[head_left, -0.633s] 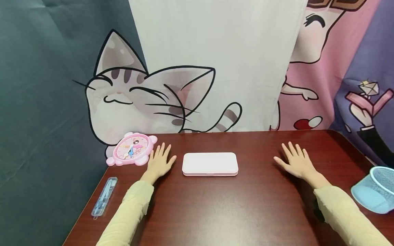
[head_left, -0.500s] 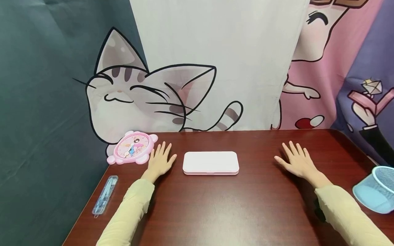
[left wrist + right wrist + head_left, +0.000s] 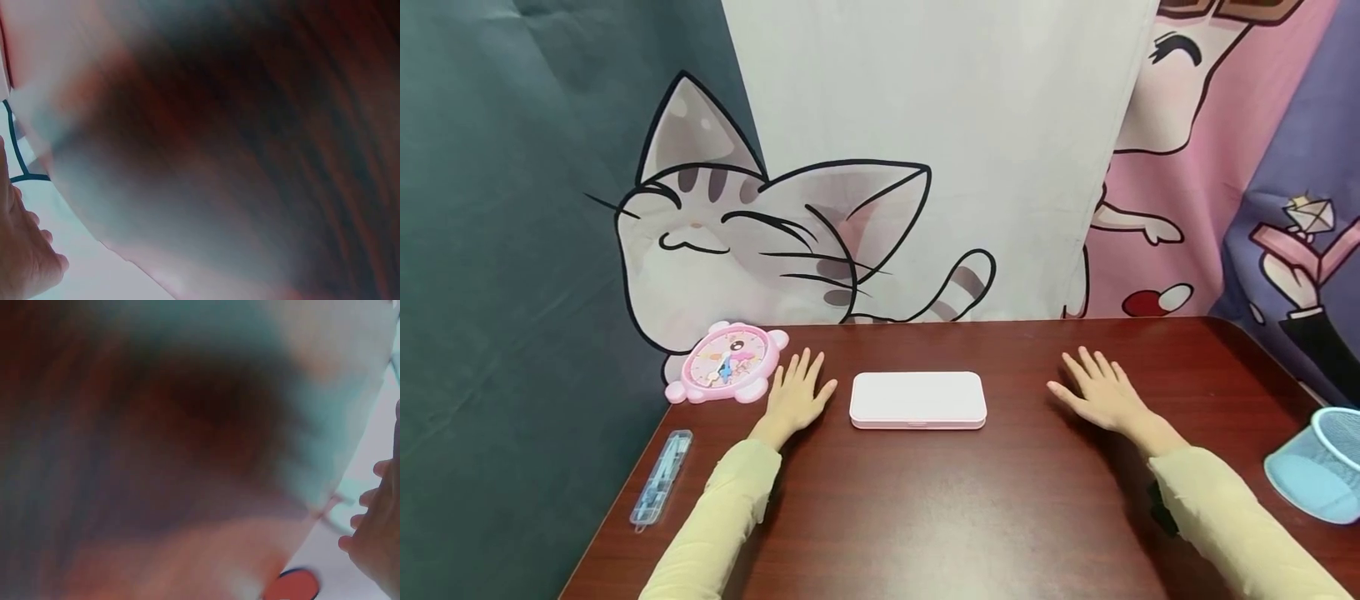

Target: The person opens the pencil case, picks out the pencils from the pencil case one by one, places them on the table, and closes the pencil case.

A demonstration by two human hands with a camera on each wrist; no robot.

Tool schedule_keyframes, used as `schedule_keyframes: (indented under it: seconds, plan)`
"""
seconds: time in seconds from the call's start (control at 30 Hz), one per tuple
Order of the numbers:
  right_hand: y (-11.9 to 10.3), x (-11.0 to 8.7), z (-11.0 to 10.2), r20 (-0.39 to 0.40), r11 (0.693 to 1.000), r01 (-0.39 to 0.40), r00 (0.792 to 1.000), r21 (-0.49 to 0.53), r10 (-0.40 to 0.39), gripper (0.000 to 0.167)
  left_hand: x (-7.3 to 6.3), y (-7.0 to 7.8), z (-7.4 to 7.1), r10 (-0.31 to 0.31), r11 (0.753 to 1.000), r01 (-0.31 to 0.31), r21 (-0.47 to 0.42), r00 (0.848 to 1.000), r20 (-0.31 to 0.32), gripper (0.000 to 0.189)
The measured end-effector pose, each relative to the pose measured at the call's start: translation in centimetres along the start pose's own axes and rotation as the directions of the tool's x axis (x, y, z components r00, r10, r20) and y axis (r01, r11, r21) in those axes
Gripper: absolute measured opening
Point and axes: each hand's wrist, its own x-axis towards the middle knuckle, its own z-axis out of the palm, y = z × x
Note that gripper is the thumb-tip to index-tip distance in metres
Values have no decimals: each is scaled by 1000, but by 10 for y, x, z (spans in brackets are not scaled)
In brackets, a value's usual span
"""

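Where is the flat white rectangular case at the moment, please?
In the head view, the flat white rectangular case lies on the reddish-brown table, between the left hand and right hand, nearer the left.

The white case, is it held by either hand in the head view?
No, the case lies on the table between the left hand and right hand, touching neither.

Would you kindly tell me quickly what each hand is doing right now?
Left hand: open, fingers spread, holding nothing, near the pink clock.
Right hand: open, fingers spread, holding nothing.
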Motion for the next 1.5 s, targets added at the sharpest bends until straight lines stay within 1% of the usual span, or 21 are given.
schedule_keyframes:
  seconds: [0.13,0.27,0.4,0.53,0.6,0.67,0.77,0.83,0.9,0.93,1.0,1.07,1.1,1.17,1.3,1.33,1.37,1.4,1.43,1.47,1.5]
  plan:
    - [-33,14,5,-17,996,85,996,-20,-86,73,0,4,3,13,1000,-13,-16,1000,-2,62]
    - [-70,25,13,-30,982,186,982,-25,-186,67,2,13,6,52,998,-53,-41,998,-25,61]
    - [-105,32,22,-13,958,288,958,-2,-288,63,1,25,12,117,992,-118,-52,993,-18,59]
    - [-135,36,31,56,926,375,925,26,-376,62,-1,39,15,177,982,-177,-71,984,2,59]
    - [-148,39,36,85,907,422,903,17,-422,66,-2,46,15,209,976,-207,-71,977,35,61]
    - [-157,41,40,104,886,463,882,-13,-460,73,-4,52,14,243,969,-237,-69,966,93,65]
    - [-167,42,44,94,853,516,855,-73,-510,81,-6,59,14,271,962,-264,-63,946,176,78]
    - [-170,42,45,67,826,549,835,-129,-545,80,-7,60,14,282,959,-276,-59,939,195,89]
    - [-173,41,46,25,779,592,799,-205,-601,75,-7,60,13,286,958,-280,-60,941,181,98]
    - [-174,40,46,1,748,614,773,-253,-634,72,-8,60,13,288,958,-281,-63,942,171,101]
    - [-177,39,47,-51,668,647,703,-369,-709,64,-9,59,11,296,954,-285,-89,944,148,102]
    - [-180,38,48,-86,590,649,634,-481,-768,55,-9,59,10,292,953,-275,-128,946,138,102]
    - [-182,38,47,-89,556,645,608,-525,-789,51,-9,58,9,291,952,-272,-141,947,138,102]
    - [-186,36,47,-65,472,626,559,-621,-827,41,-8,58,7,289,950,-266,-165,948,133,102]
    - [-193,34,43,54,304,585,514,-752,-856,28,-6,58,4,286,950,-263,-168,949,132,102]
    - [-193,34,42,68,277,573,507,-772,-859,28,-5,58,4,283,951,-260,-167,949,135,103]
    - [-194,34,41,57,274,562,500,-780,-864,28,-4,57,4,281,952,-257,-163,950,140,103]
    - [-194,36,41,27,289,555,491,-780,-871,28,-3,57,5,278,954,-254,-159,949,148,104]
    - [-193,37,42,-6,299,550,470,-780,-882,26,-1,56,5,277,955,-253,-155,948,155,104]
    - [-192,39,43,-52,317,546,445,-776,-894,24,0,56,5,275,954,-250,-163,948,159,105]
    - [-191,41,44,-102,346,548,426,-761,-899,23,0,54,6,273,953,-243,-179,948,164,105]
